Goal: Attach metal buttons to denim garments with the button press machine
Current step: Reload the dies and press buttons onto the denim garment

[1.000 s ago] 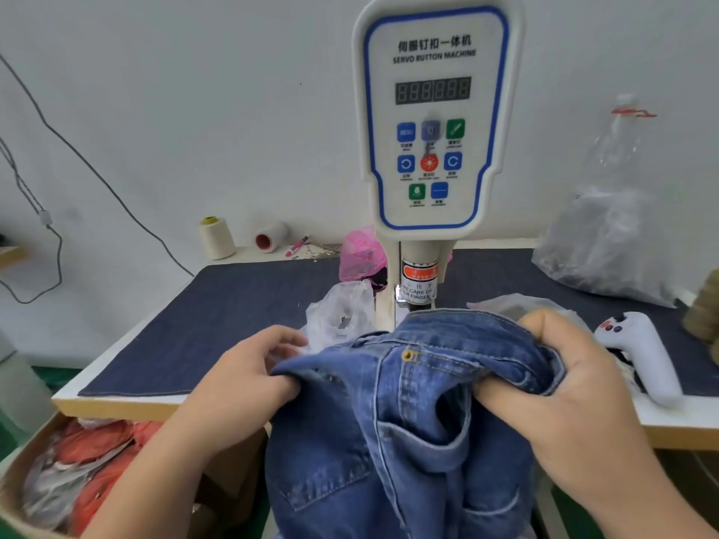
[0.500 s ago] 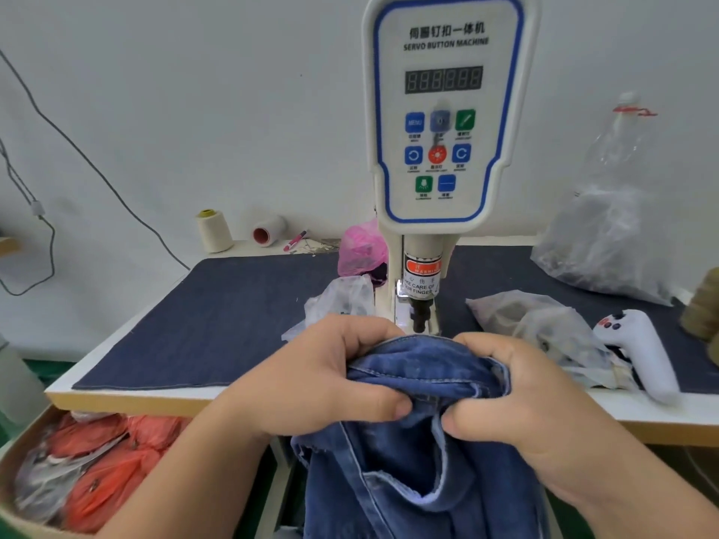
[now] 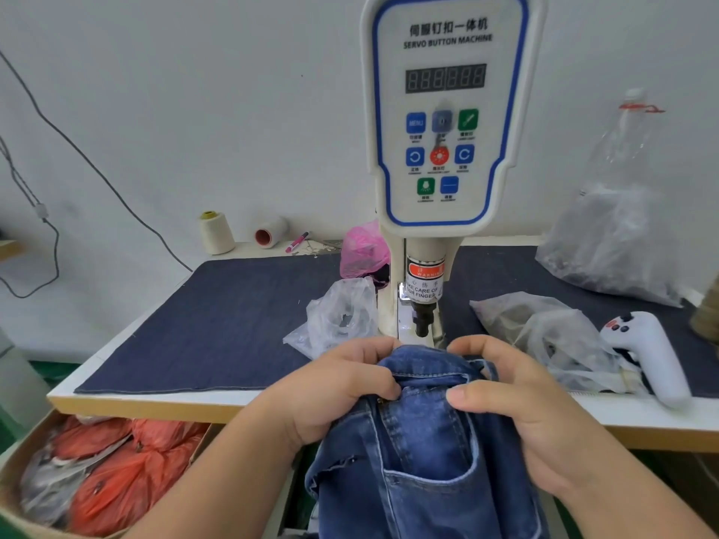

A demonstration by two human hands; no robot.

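Both hands pinch the jeans' waistband (image 3: 428,377): left hand (image 3: 338,390) and right hand (image 3: 517,398) curl over its folded edge, holding it just before the press punch (image 3: 422,324) of the servo button machine (image 3: 447,110). No fitted button shows on it, so pressing seems still ahead. Clear bags (image 3: 544,336) lie beside the machine.

Jeans (image 3: 424,453) hem cut off; press anvil hidden.

The white worktop (image 3: 128,346) carries a dark denim mat (image 3: 218,324), the button machine (image 3: 447,149) at its middle, thread cones (image 3: 216,232) at the back edge, plastic bags (image 3: 342,317) and a white controller (image 3: 653,355) near the right edge.
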